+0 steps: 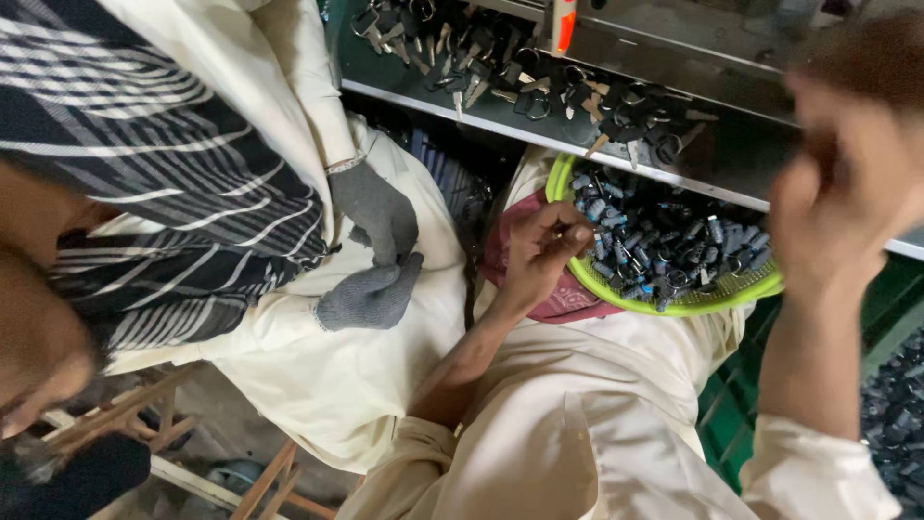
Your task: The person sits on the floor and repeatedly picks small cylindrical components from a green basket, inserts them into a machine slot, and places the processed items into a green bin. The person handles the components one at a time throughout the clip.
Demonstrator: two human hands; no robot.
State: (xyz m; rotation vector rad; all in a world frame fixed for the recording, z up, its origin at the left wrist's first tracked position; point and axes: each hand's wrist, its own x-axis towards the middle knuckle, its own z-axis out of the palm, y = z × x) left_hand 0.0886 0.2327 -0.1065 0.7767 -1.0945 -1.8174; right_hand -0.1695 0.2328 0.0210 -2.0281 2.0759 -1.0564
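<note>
My left hand (541, 248) is curled at the near left rim of a round yellow-green basket (693, 306), its fingertips pinched on a small dark part (560, 232). The basket rests on my lap and holds several small dark blue and black key pieces (664, 241). My right hand (852, 178) is raised above the basket's right side, close to the camera and heavily blurred. Its fingers look bunched, and what they hold cannot be made out.
A pink cloth (568, 306) lies under the basket. A green shelf (385, 82) at the top carries several keys (525, 82). A co-worker in cream clothes sits at the left, grey-gloved hands (375, 255) together. A green crate (731, 409) with more dark parts (900, 414) stands at right.
</note>
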